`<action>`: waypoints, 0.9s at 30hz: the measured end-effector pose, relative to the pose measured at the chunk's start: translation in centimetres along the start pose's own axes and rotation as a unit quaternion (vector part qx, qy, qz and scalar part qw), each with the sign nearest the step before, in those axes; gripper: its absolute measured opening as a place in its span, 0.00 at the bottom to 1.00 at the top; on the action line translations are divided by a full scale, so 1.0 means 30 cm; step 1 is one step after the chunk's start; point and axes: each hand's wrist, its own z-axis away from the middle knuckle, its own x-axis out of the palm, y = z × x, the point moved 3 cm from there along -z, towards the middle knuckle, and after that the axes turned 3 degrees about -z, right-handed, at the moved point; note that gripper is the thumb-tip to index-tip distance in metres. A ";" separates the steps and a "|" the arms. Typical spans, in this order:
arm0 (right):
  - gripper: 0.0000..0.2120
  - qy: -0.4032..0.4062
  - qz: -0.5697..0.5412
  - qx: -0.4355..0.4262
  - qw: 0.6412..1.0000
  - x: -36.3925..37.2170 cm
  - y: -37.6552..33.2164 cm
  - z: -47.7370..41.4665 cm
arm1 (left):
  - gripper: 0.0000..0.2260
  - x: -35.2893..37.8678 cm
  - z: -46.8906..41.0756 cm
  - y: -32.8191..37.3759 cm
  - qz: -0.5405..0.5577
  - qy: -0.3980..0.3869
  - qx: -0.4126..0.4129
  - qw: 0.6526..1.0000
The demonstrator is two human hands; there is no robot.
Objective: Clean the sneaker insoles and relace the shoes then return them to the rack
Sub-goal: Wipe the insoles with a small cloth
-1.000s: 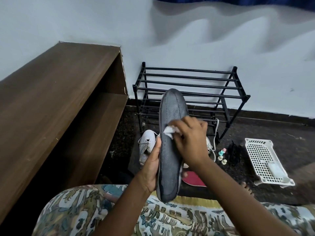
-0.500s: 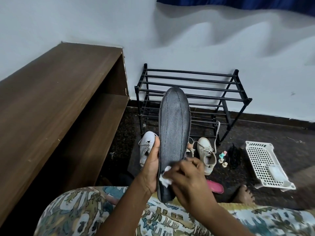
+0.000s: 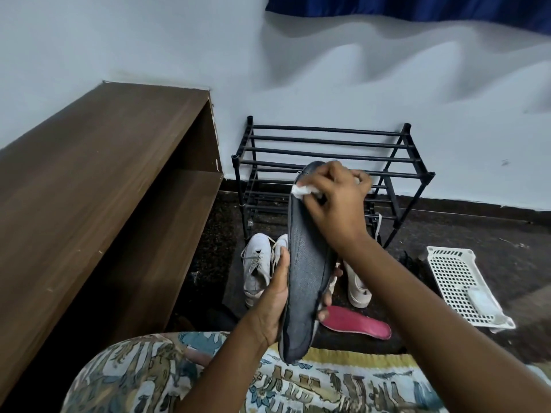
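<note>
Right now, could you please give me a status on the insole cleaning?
Left hand grips grey insole upright. Right hand presses white wipe at its toe end. Nothing in the way.

Brown wooden shelf [image 3: 104, 204] left, white perforated basket [image 3: 453, 281] right.

Soft, cool light comes from above: the wall [image 3: 149, 49] across the top of the frame is bright, with broad scalloped shadows at upper right. The lower left, under the wooden shelf [image 3: 89, 174], sinks to near black. Straight lines bow toward the edges, and the right hand [image 3: 334, 198] looks slightly smeared
</note>
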 end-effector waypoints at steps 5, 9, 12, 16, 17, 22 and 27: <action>0.11 0.059 0.001 0.073 0.996 -0.019 0.033 -0.027 | 0.35 0.003 -0.002 -0.003 -0.015 -0.001 0.013 1.000; 0.10 0.025 0.035 0.107 0.993 -0.007 0.037 0.075 | 0.35 -0.004 -0.004 0.002 -0.008 0.022 0.019 1.000; 0.10 -0.019 0.053 0.104 0.993 0.018 0.011 0.197 | 0.35 -0.013 0.003 0.019 0.030 0.059 0.056 0.996; 0.11 -0.046 0.001 0.082 0.996 0.041 -0.055 0.349 | 0.41 -0.024 0.005 0.024 0.074 0.065 0.041 0.994; 0.11 -0.049 -0.018 0.078 0.996 0.043 -0.069 0.378 | 0.40 -0.033 0.003 0.023 0.075 0.062 0.037 0.995; 0.11 -0.074 -0.076 0.076 0.991 0.031 -0.112 0.501 | 0.38 -0.062 0.003 0.037 0.105 0.049 0.042 0.992; 0.11 -0.075 -0.102 0.053 0.991 -0.005 -0.122 0.596 | 0.41 -0.071 -0.003 0.058 0.121 0.041 0.088 0.988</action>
